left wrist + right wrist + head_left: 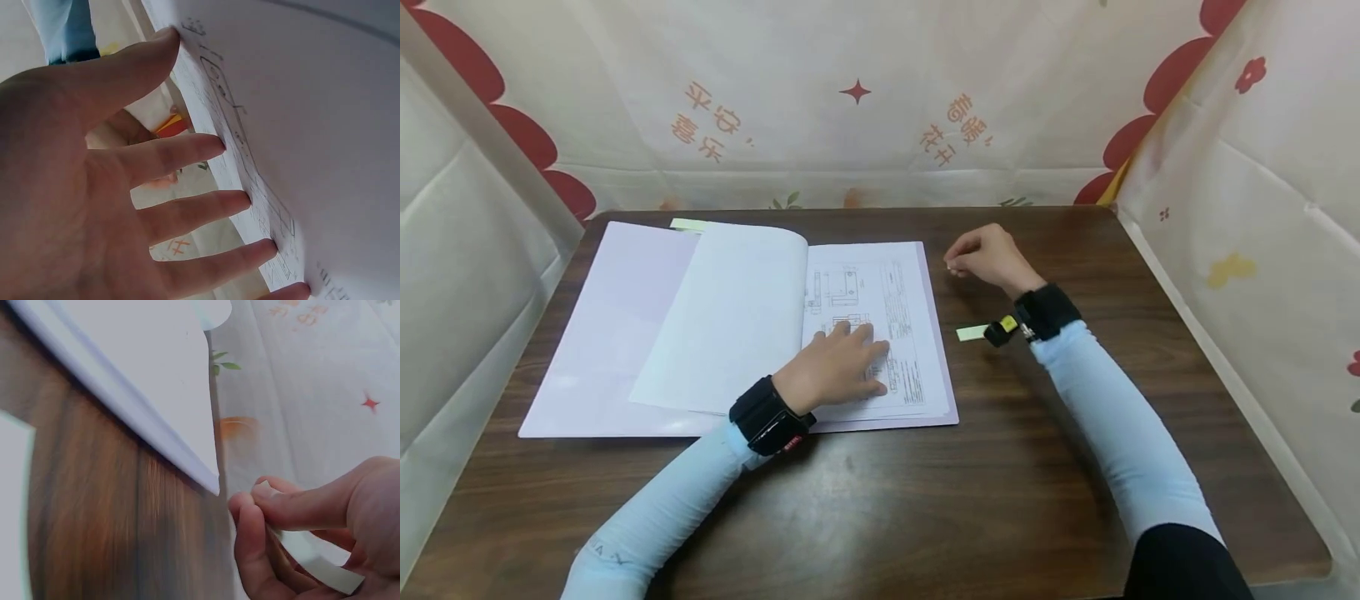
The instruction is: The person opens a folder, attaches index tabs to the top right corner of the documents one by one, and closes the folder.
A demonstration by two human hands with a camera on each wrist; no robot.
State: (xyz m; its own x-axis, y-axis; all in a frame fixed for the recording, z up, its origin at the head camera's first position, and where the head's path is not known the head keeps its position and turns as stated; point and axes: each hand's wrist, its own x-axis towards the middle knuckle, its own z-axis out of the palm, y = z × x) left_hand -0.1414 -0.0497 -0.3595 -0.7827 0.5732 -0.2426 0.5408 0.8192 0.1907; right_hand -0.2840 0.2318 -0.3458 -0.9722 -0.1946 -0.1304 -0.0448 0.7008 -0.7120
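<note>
A: What is the left hand (838,367) doing, just below the centre of the head view?
B: Its fingers are spread, tips touching a white paper page printed with thin line drawings (872,287), inside an open, flat, pale lilac folder (613,333) left of centre.
A: And the right hand (988,257)?
B: Right of centre, thumb and fingers pinching a narrow, pale green paper strip (325,565).
A: Any others?
B: A second pale green strip (972,332) lies lower, on the dark brown wood-grain table (880,517).
</note>
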